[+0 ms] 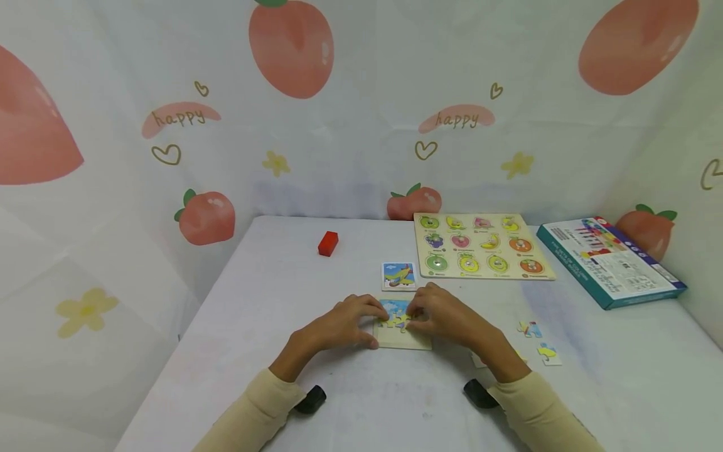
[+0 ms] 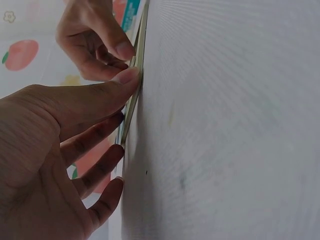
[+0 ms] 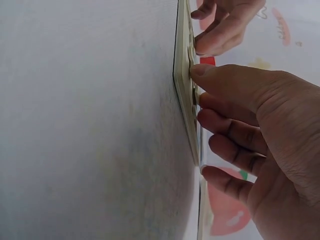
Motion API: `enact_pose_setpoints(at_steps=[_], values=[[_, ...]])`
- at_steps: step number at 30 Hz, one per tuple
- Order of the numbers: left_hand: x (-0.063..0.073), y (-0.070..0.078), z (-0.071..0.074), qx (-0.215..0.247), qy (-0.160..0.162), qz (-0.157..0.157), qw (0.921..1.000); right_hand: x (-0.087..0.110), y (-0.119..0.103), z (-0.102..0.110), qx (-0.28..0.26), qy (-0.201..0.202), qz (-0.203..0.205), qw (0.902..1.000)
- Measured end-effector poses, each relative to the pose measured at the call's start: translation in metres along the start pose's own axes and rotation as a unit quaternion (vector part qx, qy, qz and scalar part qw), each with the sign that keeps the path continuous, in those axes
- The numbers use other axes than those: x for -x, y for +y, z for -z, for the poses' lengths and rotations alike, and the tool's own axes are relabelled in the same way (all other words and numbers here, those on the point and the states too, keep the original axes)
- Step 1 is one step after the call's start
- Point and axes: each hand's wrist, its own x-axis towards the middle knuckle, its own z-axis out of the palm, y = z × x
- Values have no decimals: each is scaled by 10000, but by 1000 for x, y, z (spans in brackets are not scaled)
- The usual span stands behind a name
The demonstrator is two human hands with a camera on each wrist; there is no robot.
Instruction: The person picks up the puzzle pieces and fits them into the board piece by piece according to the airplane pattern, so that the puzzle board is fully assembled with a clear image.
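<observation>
A small wooden jigsaw board (image 1: 403, 341) lies on the table between both hands, its far part filled with blue-sky and yellow pieces and its near part bare. My left hand (image 1: 351, 321) holds the board's left side, thumb near the front left corner and fingertips reaching over the pieces. My right hand (image 1: 446, 315) pinches a jigsaw piece (image 3: 191, 59) between thumb and fingers, low over the board's right side; the fingers partly hide it. Right behind the board is a square airplane picture card (image 1: 398, 276).
Loose jigsaw pieces (image 1: 548, 353) lie to the right, some partly under the right forearm. A fruit peg board (image 1: 422, 251) lies behind, with a teal-edged box (image 1: 615, 263) at the far right. A red block (image 1: 328, 243) sits back left. A printed cloth backdrop rises behind the table.
</observation>
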Motion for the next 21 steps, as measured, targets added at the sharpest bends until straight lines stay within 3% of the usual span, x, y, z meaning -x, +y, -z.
enact_pose_setpoints(at_steps=[8, 21], values=[[1, -2, 0, -21, 10, 6, 10000, 0, -3, 0, 82, 3, -15, 10000], [-1, -2, -1, 6, 4, -19, 10000, 2, -6, -2, 305, 79, 344, 9989]])
